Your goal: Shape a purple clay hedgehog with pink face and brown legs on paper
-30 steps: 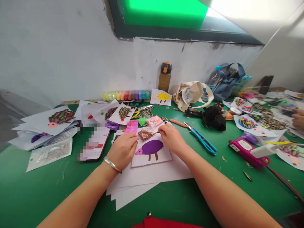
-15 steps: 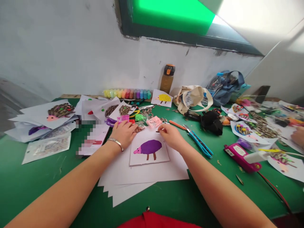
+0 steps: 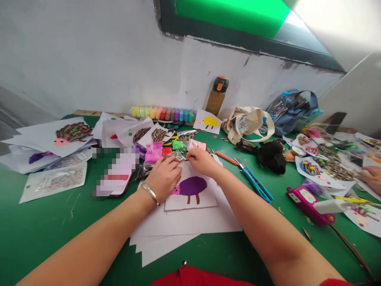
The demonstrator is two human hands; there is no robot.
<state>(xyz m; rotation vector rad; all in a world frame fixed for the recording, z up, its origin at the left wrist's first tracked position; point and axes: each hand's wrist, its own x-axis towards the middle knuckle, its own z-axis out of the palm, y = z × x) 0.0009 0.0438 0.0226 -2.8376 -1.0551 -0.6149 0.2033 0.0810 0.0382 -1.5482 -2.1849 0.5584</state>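
Note:
My left hand (image 3: 166, 178), a silver bangle on its wrist, reaches over the upper left of a white card (image 3: 175, 205). Its fingers are bent and closed at the edge of a clear plastic packet (image 3: 179, 154) with something brownish in it. Beside it, my right hand (image 3: 205, 162) pinches a small dark piece (image 3: 188, 159) whose kind I cannot make out. On the card is a flat purple hedgehog shape (image 3: 193, 186) with a pink head, partly behind my left fingers, and two brown legs. Loose white sheets (image 3: 166, 246) lie beneath the card.
Pink clay packets (image 3: 153, 151), a phone (image 3: 120, 174) and a paper stack (image 3: 38, 135) are to the left. An orange stick (image 3: 226, 157), a blue cutter (image 3: 254, 182) and a magenta glue gun (image 3: 309, 204) lie right. A bottle (image 3: 216, 97) stands behind. Another person's hand (image 3: 370, 178) is far right.
My right hand has moved left from the card's upper right, toward my left hand, still pinching the dark piece. My left hand has shifted down onto the card's left side, its fingers more bent.

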